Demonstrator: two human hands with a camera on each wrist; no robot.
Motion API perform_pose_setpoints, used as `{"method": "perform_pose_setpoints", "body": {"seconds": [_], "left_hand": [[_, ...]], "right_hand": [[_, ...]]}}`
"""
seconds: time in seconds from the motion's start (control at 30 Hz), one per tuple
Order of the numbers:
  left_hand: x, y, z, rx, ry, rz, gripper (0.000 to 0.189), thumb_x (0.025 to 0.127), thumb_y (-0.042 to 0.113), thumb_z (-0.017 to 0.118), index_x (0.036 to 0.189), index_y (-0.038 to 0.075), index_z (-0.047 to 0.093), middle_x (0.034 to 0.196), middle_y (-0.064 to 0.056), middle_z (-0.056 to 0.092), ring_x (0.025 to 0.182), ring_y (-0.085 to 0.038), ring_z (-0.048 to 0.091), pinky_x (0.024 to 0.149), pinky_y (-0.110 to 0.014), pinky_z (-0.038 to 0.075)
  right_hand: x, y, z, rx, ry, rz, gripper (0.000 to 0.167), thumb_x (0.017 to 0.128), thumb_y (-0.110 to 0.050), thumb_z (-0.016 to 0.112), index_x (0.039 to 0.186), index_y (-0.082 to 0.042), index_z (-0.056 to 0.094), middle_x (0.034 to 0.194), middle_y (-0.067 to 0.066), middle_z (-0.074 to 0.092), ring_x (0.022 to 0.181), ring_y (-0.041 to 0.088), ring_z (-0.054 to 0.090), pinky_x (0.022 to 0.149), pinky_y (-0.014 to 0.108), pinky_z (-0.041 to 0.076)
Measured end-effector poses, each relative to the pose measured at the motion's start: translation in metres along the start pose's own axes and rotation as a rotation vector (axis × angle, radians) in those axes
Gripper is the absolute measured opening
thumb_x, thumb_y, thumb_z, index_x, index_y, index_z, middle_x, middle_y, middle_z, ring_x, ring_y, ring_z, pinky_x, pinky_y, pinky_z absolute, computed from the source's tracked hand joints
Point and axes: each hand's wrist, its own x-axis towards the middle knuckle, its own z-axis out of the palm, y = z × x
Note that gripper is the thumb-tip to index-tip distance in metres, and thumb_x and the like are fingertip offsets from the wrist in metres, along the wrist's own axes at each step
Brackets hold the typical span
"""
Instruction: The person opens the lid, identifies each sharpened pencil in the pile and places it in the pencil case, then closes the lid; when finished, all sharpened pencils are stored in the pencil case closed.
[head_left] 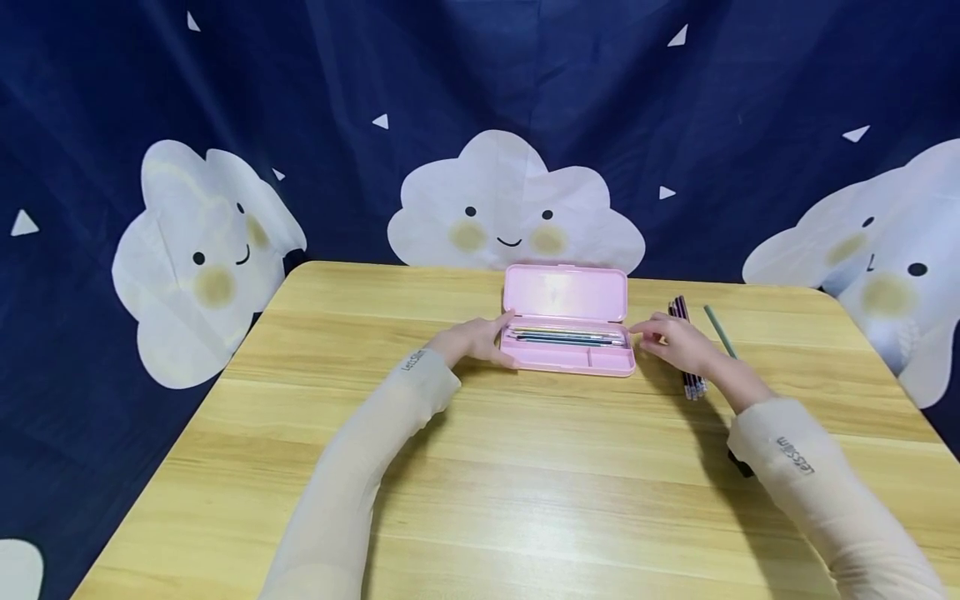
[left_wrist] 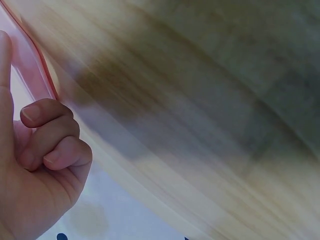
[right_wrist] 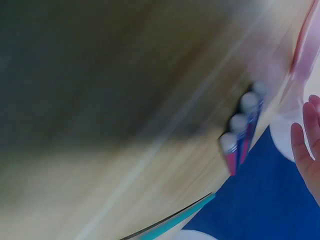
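A pink pencil case stands with its lid raised, and several pencils lie in its long rear compartment. At its left end my left hand holds the case, with thumb and a finger spread along the end. In the left wrist view, the other fingers are curled beside the pink edge. My right hand is at the case's right end, a fingertip at the rim, holding nothing visible. Below that hand lies a bundle of dark pencils, partly hidden by it.
A single green pencil lies on the wooden table, right of the bundle. Two small front compartments are in the case. Behind the table's far edge hangs a dark blue curtain with cloud faces.
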Motion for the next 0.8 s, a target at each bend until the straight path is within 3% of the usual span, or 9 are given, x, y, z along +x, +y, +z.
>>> {"method": "perform_pose_setpoints", "body": {"seconds": [0.43,0.8], "left_hand": [[0.001,-0.003,0.002,-0.010,0.002,0.013,0.108,0.072,0.060,0.065,0.148,0.024,-0.002,0.146,-0.020,0.026,0.132,-0.028,0.030,0.108,-0.038,0.026],[0.000,-0.002,0.001,-0.003,0.007,0.016,0.107,0.073,0.060,0.064,0.148,0.024,-0.003,0.146,-0.020,0.026,0.133,-0.028,0.029,0.108,-0.037,0.025]], "right_hand": [[-0.024,0.016,-0.007,-0.001,-0.055,0.074,0.025,0.082,0.002,0.062,0.106,0.010,0.061,0.078,0.006,0.055,0.071,0.017,0.048,0.065,0.037,0.043],[-0.033,0.018,-0.012,-0.019,-0.068,0.161,0.028,0.083,0.001,0.061,0.109,0.012,0.058,0.073,0.004,0.051,0.066,0.014,0.046,0.060,0.031,0.041]]}}
